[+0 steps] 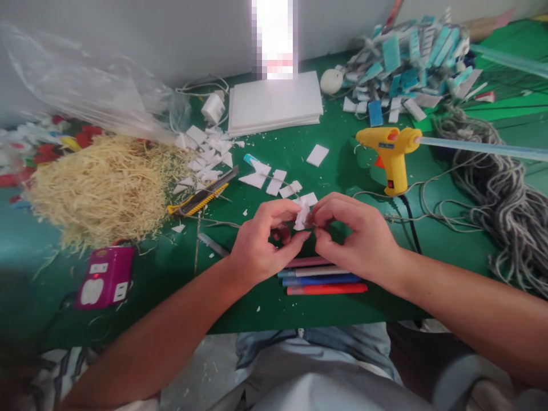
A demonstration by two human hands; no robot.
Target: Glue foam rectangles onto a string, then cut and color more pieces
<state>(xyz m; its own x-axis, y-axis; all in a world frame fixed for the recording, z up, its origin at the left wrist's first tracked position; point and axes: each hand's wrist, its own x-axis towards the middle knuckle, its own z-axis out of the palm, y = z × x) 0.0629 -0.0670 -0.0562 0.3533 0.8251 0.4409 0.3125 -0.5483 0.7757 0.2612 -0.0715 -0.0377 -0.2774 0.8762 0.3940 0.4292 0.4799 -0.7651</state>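
My left hand (268, 240) pinches a small white piece of foam board (303, 214) with an uneven, cut outline. On its other side my right hand (353, 231) has thumb and forefinger closed together at the piece's edge; what lies between those fingertips is too small to make out. Just beyond the fingers lie several white foam scraps (276, 181). Beneath the hands, a row of markers rests on the green table, among them a red marker (327, 289) and a blue marker (321, 280).
A yellow glue gun (391, 157) stands right, near grey yarn (488, 182). A utility knife (203, 193) lies left beside straw-like shreds (103, 191) and a magenta box (105, 277). White sheets (276, 103) are stacked behind; blue-and-white pieces (402, 65) pile at back right.
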